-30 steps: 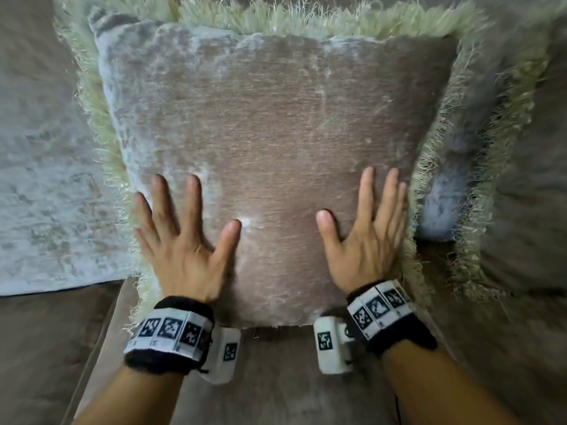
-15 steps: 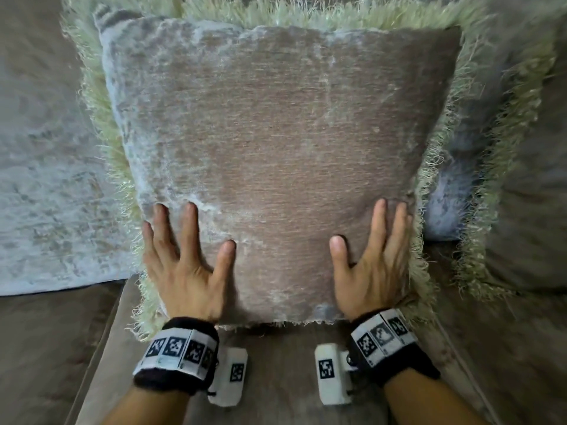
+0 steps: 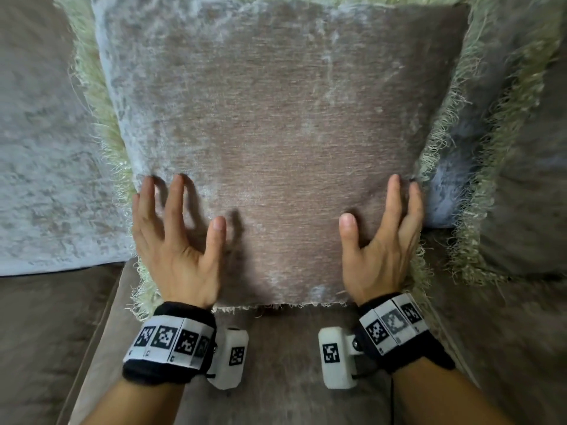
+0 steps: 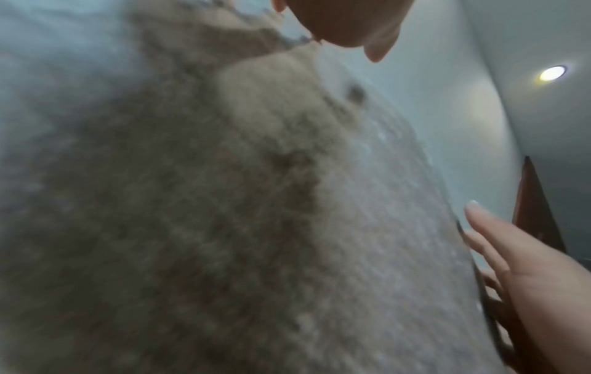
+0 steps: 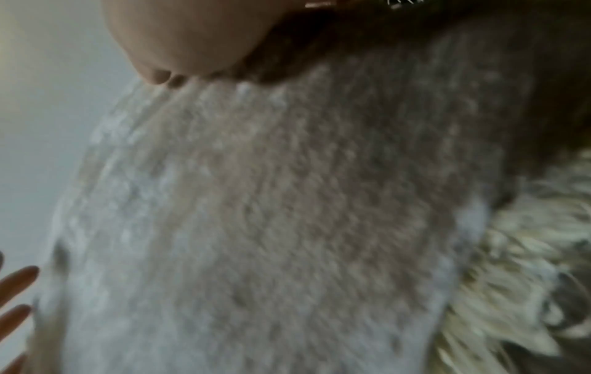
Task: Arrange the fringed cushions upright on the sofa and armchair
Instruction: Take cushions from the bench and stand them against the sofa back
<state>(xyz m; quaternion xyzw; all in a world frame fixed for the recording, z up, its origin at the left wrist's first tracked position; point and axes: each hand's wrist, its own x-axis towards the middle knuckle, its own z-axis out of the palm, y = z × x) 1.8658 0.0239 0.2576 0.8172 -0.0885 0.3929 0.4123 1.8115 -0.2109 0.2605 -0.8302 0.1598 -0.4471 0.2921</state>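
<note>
A large taupe velvet cushion (image 3: 285,142) with a pale fringe (image 3: 101,118) stands upright against the sofa back. My left hand (image 3: 196,210) hovers at its lower left, fingers spread and slightly bent, casting shadows on the fabric. My right hand (image 3: 371,204) lies with straight fingers along its lower right edge. Neither hand grips anything. The left wrist view shows the blurred cushion face (image 4: 224,227) and my right hand (image 4: 527,278) beyond it. In the right wrist view the cushion (image 5: 255,202) and its fringe (image 5: 511,278) fill the frame.
A second fringed cushion (image 3: 521,154) leans at the right, touching the first one's fringe. A pale back cushion of the sofa (image 3: 46,179) is at the left. The brown seat (image 3: 276,363) runs under my wrists.
Both hands have slid down the cushion's face toward its bottom edge. The left hand's fingers have come off the fabric. The cushion now looks larger in view.
</note>
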